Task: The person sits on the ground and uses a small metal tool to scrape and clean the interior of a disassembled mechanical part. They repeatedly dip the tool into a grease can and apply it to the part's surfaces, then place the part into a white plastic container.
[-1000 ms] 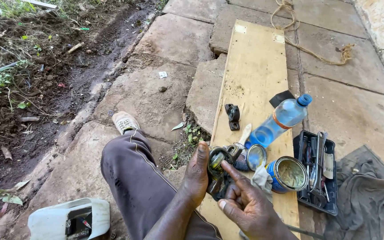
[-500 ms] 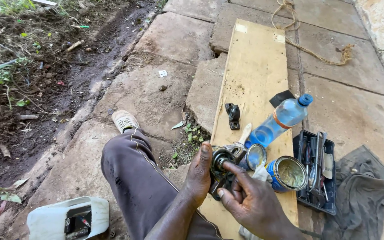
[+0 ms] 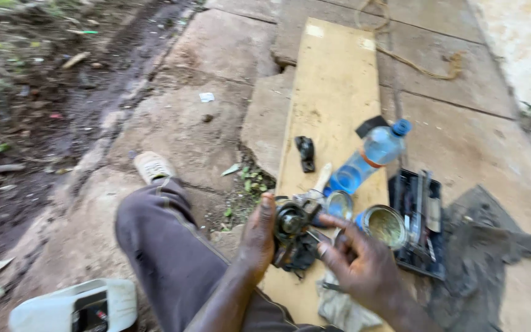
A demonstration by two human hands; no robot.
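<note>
Both my hands grip the greasy black part (image 3: 293,237) on the plank (image 3: 333,104): left hand (image 3: 258,237) curled around it, right hand (image 3: 361,264) fingers (image 3: 333,229) pinching it.

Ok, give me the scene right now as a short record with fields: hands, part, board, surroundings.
left hand: left hand grips the side of the black mechanical part
right hand: right hand works at the part with its fingertips
board: wooden plank carries a plastic bottle, open tin, small black piece
beside: black tool tray, dark rag
</note>
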